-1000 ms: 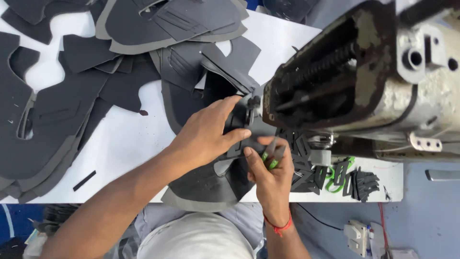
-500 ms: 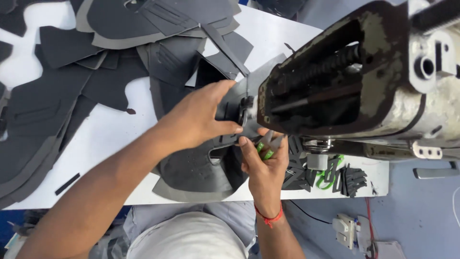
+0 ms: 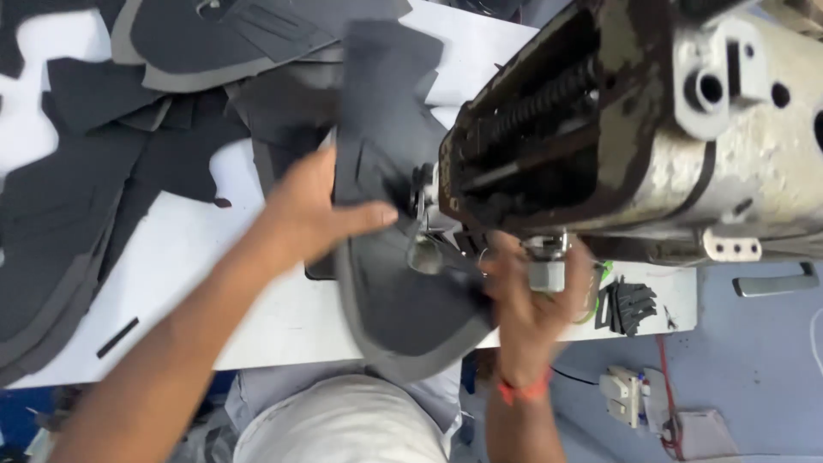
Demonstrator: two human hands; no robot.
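**Dark piece swung up at the machine's needle end**

The sewing machine (image 3: 651, 146) fills the right half of the view — a worn, cream-coloured cast body with a blackened, open underside. The white tabletop (image 3: 197, 283) carries it, and the upper left of the tabletop is heaped with a pile of cut dark pieces (image 3: 94, 171), grey-edged and overlapping.

The dark work piece (image 3: 403, 291) lies at the machine's needle end, its rounded lower lobe hanging over the near edge of the tabletop. Half a second ago it lay flatter and its upper part was folded low beside the machine; now that upper flap stands raised and turned toward the pile, so the piece looks mid-repositioning under the machine rather than settled.

The left hand (image 3: 313, 210) has shifted with it: fingers are spread flat against the raised flap, thumb stretched toward the needle end — a broad pressing hold, not a pinch. The right hand (image 3: 531, 300) has slid under the machine's head, blurred, curled near a small metal part (image 3: 547, 270) and the piece's right edge; I cannot tell whether its grip closes on anything. A bundle of small dark scraps (image 3: 630, 304) lies just right of it.
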